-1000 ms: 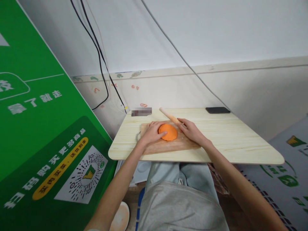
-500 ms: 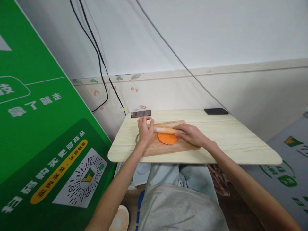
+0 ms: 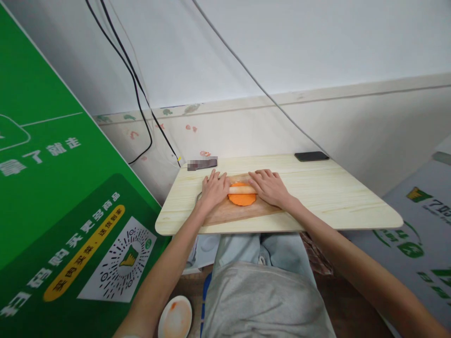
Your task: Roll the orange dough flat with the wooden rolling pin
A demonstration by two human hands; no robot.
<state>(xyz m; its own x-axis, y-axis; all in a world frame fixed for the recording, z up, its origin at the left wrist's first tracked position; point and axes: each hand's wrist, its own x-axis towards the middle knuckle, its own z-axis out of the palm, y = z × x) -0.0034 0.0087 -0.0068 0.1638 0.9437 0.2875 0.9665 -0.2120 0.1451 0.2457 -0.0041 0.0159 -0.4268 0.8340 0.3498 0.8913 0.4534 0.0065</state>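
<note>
Orange dough (image 3: 242, 200) lies on the board (image 3: 225, 217), rolling pin (image 3: 243, 190) now across it; left hand (image 3: 214, 190) and right hand (image 3: 270, 188) have flattened over its 2 ends, fingers extended, unclenched, seemingly for even pressing

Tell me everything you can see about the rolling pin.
The rolling pin is a slim, pale, plain cylinder that looks wooden. It lies crosswise over the flat orange dough on the wooden board, with dough showing on its near and far sides. The left hand covers its left end and the right hand its right, so only the middle shows; both tips are hidden.
</note>
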